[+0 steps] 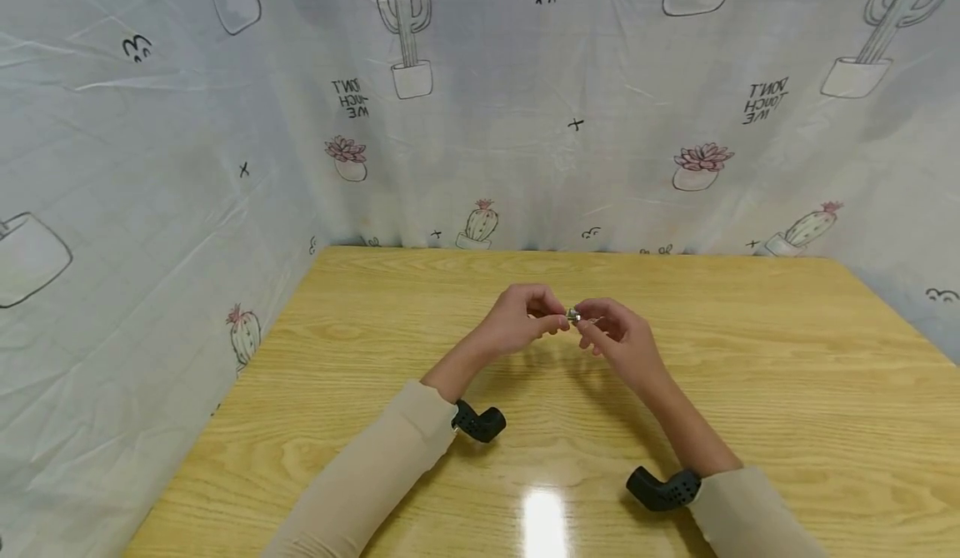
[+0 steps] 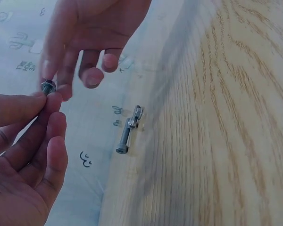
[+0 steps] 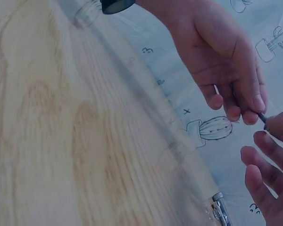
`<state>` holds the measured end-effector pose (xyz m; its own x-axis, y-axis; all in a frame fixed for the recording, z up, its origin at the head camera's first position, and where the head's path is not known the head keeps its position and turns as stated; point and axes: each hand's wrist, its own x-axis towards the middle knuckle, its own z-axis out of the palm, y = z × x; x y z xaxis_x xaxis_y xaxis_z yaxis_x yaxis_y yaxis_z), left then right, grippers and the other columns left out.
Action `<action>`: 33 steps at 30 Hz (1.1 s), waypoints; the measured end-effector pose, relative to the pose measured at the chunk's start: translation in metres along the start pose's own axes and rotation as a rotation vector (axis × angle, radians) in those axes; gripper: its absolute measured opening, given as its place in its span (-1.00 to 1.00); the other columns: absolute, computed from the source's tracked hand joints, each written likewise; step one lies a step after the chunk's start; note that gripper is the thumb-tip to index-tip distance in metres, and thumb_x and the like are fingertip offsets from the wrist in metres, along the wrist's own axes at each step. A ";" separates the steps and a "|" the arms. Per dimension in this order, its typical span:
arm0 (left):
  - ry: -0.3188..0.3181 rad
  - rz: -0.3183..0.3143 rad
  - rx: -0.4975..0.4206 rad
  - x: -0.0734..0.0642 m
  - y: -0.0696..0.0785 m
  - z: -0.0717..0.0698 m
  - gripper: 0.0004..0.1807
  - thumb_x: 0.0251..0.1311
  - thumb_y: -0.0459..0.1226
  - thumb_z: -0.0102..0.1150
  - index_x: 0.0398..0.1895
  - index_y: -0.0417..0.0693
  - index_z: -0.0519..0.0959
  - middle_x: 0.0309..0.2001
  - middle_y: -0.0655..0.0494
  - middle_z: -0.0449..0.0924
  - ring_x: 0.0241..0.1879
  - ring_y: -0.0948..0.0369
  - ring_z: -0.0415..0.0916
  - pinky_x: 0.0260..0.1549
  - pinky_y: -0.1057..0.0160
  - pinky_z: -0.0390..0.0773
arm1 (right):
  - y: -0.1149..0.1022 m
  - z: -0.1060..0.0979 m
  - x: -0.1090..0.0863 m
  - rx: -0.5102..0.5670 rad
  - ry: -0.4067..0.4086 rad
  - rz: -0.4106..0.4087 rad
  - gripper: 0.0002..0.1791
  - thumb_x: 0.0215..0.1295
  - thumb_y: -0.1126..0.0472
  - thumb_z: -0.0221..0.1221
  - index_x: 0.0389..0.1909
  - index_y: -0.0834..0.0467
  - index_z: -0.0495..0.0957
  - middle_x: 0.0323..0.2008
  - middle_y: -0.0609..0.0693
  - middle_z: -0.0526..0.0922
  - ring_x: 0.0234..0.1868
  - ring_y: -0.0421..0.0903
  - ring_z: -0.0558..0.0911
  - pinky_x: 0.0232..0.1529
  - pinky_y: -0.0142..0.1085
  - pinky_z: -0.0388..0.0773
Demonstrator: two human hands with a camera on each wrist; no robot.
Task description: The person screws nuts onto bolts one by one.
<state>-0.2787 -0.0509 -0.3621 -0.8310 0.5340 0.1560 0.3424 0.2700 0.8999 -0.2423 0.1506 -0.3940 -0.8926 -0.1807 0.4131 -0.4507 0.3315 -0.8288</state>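
Observation:
Both hands meet above the table at a small metal bolt (image 2: 48, 87) with a ring-like piece round it. My left hand (image 1: 516, 321) pinches one end of it between thumb and fingertips. The thumb and index fingertip of my right hand (image 1: 624, 340) pinch the other end, while its remaining fingers hang loosely curled in the left wrist view. Fingers cover most of the bolt. A longer bolt with a round socket head (image 2: 122, 149) lies on the table below the hands, with small shiny metal pieces (image 2: 137, 113) at its far end.
The wooden table (image 1: 420, 308) has a glossy top with a bright reflection near its front. A white cloth printed with cacti (image 1: 487, 141) hangs behind it and along its sides. Each wrist carries a black camera mount, the left mount (image 1: 480, 422) close above the tabletop.

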 end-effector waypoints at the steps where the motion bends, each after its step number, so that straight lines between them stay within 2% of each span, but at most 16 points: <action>1: 0.001 0.006 0.002 0.000 0.000 0.000 -0.96 0.29 -0.29 0.19 -0.30 -0.05 0.61 -0.28 0.04 0.67 -0.20 -0.09 0.62 -0.41 0.37 0.53 | 0.001 0.000 0.000 0.002 -0.006 -0.016 -0.79 0.40 0.31 0.10 -0.03 0.30 0.55 -0.24 0.26 0.63 -0.46 -0.16 0.64 -0.47 -0.27 0.63; 3: 0.003 0.013 0.002 0.000 0.000 0.001 -0.97 0.29 -0.30 0.20 -0.29 -0.05 0.61 -0.28 0.04 0.67 -0.21 -0.09 0.62 -0.40 0.36 0.55 | 0.000 0.000 0.000 -0.007 -0.009 -0.029 -0.80 0.37 0.37 0.11 -0.04 0.33 0.56 -0.26 0.28 0.64 -0.47 -0.17 0.64 -0.48 -0.26 0.63; 7: -0.004 0.029 0.020 0.000 0.001 0.003 -0.96 0.26 -0.29 0.23 -0.29 -0.07 0.61 -0.30 0.04 0.66 -0.22 -0.12 0.60 -0.41 0.37 0.55 | -0.002 0.000 -0.001 -0.022 -0.011 0.008 -0.82 0.42 0.34 0.05 -0.18 0.36 0.59 -0.43 0.28 0.63 -0.51 -0.08 0.60 -0.48 -0.27 0.60; 13: -0.057 0.056 0.043 -0.002 0.007 0.007 -0.95 0.25 -0.30 0.23 -0.28 -0.09 0.61 -0.27 -0.01 0.66 -0.21 -0.10 0.60 -0.40 0.38 0.55 | -0.007 -0.002 -0.003 -0.012 -0.017 0.089 -0.51 0.53 0.10 -0.06 -0.51 0.37 0.53 -0.67 0.10 0.47 -0.59 0.01 0.47 -0.50 -0.28 0.50; 15: -0.045 0.045 0.042 -0.002 0.007 0.008 -0.95 0.26 -0.29 0.23 -0.29 -0.08 0.61 -0.27 0.01 0.66 -0.22 -0.07 0.61 -0.40 0.38 0.55 | -0.008 -0.002 -0.003 -0.001 -0.006 0.097 -0.49 0.54 0.06 -0.09 -0.48 0.38 0.50 -0.66 0.07 0.45 -0.60 0.03 0.47 -0.52 -0.27 0.50; 17: -0.022 0.023 0.030 -0.003 0.006 0.008 -0.96 0.27 -0.28 0.22 -0.30 -0.05 0.62 -0.29 0.04 0.66 -0.22 -0.07 0.61 -0.41 0.37 0.55 | -0.007 -0.002 -0.004 0.007 0.007 0.083 -0.55 0.53 0.06 -0.08 -0.37 0.36 0.53 -0.57 0.11 0.51 -0.58 0.00 0.52 -0.53 -0.28 0.53; 21: 0.012 -0.015 0.010 -0.004 0.004 0.007 -0.96 0.29 -0.28 0.20 -0.30 -0.03 0.62 -0.31 0.07 0.65 -0.20 -0.13 0.59 -0.43 0.37 0.52 | -0.003 -0.002 -0.005 0.025 -0.012 0.005 -0.79 0.45 0.22 0.05 -0.09 0.28 0.55 -0.31 0.19 0.61 -0.50 -0.10 0.62 -0.49 -0.27 0.61; 23: 0.016 -0.020 0.009 -0.005 0.003 0.008 -0.96 0.29 -0.27 0.20 -0.29 -0.03 0.62 -0.31 0.06 0.65 -0.20 -0.16 0.58 -0.44 0.37 0.51 | -0.003 -0.002 -0.006 0.017 -0.026 -0.026 -0.80 0.40 0.28 0.11 -0.04 0.26 0.56 -0.25 0.21 0.63 -0.48 -0.11 0.63 -0.48 -0.27 0.62; 25: 0.013 -0.018 0.007 -0.005 0.003 0.008 -0.96 0.28 -0.27 0.21 -0.28 -0.03 0.62 -0.31 0.06 0.65 -0.20 -0.17 0.57 -0.45 0.36 0.50 | -0.004 -0.002 -0.007 0.004 -0.027 -0.029 -0.81 0.39 0.28 0.12 -0.06 0.26 0.57 -0.28 0.22 0.64 -0.47 -0.11 0.63 -0.47 -0.28 0.63; 28: -0.003 -0.001 0.012 -0.004 0.003 0.008 -0.96 0.27 -0.28 0.22 -0.28 -0.05 0.62 -0.31 0.06 0.65 -0.21 -0.15 0.58 -0.43 0.32 0.54 | -0.006 -0.003 -0.007 -0.008 -0.017 0.007 -0.79 0.43 0.23 0.08 -0.21 0.30 0.60 -0.43 0.20 0.63 -0.49 -0.07 0.59 -0.46 -0.30 0.59; 33: -0.038 0.025 0.023 -0.003 0.005 0.009 -0.95 0.25 -0.30 0.24 -0.29 -0.08 0.62 -0.28 0.02 0.65 -0.20 -0.13 0.60 -0.39 0.29 0.58 | -0.006 -0.003 -0.006 -0.034 -0.026 0.078 -0.56 0.53 0.14 -0.07 -0.46 0.35 0.56 -0.65 0.09 0.51 -0.57 -0.03 0.51 -0.49 -0.29 0.50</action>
<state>-0.2707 -0.0439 -0.3612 -0.8050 0.5705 0.1629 0.3735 0.2740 0.8862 -0.2346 0.1523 -0.3902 -0.9246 -0.1773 0.3372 -0.3803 0.3771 -0.8445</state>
